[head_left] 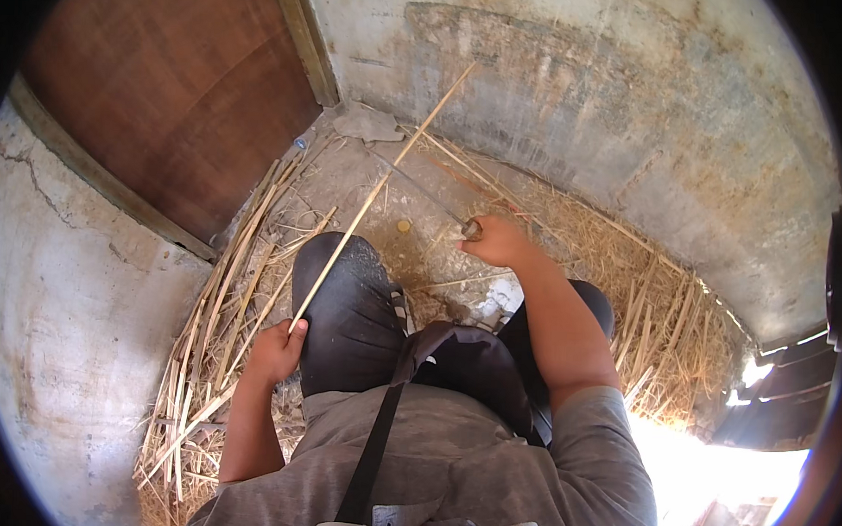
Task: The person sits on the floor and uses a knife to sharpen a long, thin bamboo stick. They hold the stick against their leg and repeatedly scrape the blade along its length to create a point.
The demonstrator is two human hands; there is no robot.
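My left hand (279, 351) is closed round the near end of a long pale strip of split bamboo or cane (360, 213). The strip slants up over my left knee toward the far wall. My right hand (496, 241) grips the handle of a long knife (432, 198). Its thin dark blade points away to the upper left. In the view, the blade's far part crosses the strip; whether they touch I cannot tell. Both hands are apart, the left beside my left thigh, the right ahead of my right knee.
Long split strips (222, 316) lie piled on my left, and more strips with shavings (660, 318) lie along the wall on my right. A flat stone (368, 125) sits in the corner by a brown door (181, 88). Weathered walls (594, 93) enclose the spot. A black strap (378, 438) crosses my shirt.
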